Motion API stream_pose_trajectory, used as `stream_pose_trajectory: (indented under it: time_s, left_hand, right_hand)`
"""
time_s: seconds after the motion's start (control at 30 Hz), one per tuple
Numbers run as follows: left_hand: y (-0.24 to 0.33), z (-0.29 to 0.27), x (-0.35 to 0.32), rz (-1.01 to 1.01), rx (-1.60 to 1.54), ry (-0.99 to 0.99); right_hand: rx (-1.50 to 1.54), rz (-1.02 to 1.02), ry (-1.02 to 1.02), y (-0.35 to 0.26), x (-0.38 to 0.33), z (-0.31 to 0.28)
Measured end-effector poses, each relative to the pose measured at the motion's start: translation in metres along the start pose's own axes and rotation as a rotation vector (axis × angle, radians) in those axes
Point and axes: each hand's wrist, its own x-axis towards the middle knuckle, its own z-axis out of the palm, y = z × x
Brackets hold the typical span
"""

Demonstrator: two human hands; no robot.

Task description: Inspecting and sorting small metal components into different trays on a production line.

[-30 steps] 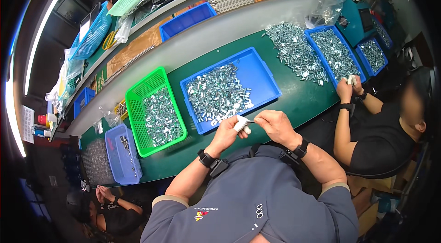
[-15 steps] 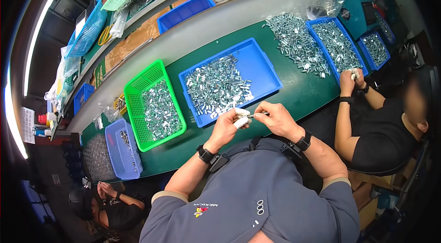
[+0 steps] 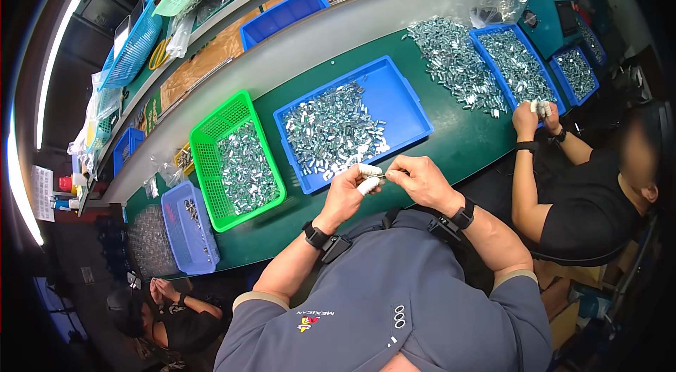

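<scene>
My left hand [image 3: 350,190], with white covers on its thumb and finger tips, is closed in a pinch just in front of the blue tray [image 3: 403,103]. My right hand [image 3: 421,180] is pinched close against it, and a small metal piece [image 3: 382,177] shows between the two sets of fingertips. How far each hand's fingers wrap round that piece is hard to see. Many short shiny metal pieces [image 3: 331,127] fill the left and middle of the tray. A green basket [image 3: 200,154] with more such pieces stands left of it.
Loose metal pieces [image 3: 458,66] are heaped on the green table [image 3: 451,134], beside another filled blue bin [image 3: 501,78]. A co-worker's hands [image 3: 539,116] are at that bin. A pale blue bin [image 3: 206,245] stands at the left; another person [image 3: 165,312] sits beyond it. A shelf [image 3: 282,29] runs behind.
My right fingertips have come slightly closer to my left ones, and less of the metal piece shows. The co-worker's hands at the right have shifted a little.
</scene>
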Motion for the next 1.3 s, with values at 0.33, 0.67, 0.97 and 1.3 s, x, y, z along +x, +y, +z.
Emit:
stream_pose_trajectory:
  time_s: [0.33, 0.67, 0.97, 1.3]
  left_hand:
    - [-0.002, -0.01, -0.002, -0.047, 0.138, 0.001]
    - [-0.013, -0.198, -0.059, 0.015, 0.69, 0.655]
    - [-0.013, -0.147, -0.001, 0.189, 1.009, 0.507]
    - [-0.071, -0.041, 0.142, 0.42, 1.379, 0.046]
  right_hand:
    - [0.008, 0.016, -0.036, 0.015, 0.001, 0.006]
    - [0.023, 0.058, 0.01, 0.046, -0.023, -0.015]
    - [0.033, 0.177, 0.001, 0.062, -0.03, -0.016]
    - [0.042, 0.175, 0.043, 0.063, -0.046, -0.019]
